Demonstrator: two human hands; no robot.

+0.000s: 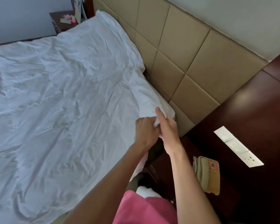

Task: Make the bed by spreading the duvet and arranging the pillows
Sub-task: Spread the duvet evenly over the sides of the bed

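Observation:
A wrinkled white duvet [58, 97] lies spread across the bed and reaches up to the beige padded headboard [176, 50]. Its near corner [150, 101] at the head of the bed is bunched into a fold. My left hand [144, 133] grips that corner from the left, fingers closed in the fabric. My right hand [168, 126] pinches the same corner from the right, its index finger stretched along the fold. At the far end of the headboard the white bedding rises into a rounded hump [107, 21]; whether it is a pillow I cannot tell.
A dark wooden bedside unit [249, 118] stands right of the bed, with a white switch and socket panel [238, 146] and a beige telephone [207, 173] on it. A far nightstand [61, 21] holds pink items. My pink garment [144, 210] fills the bottom edge.

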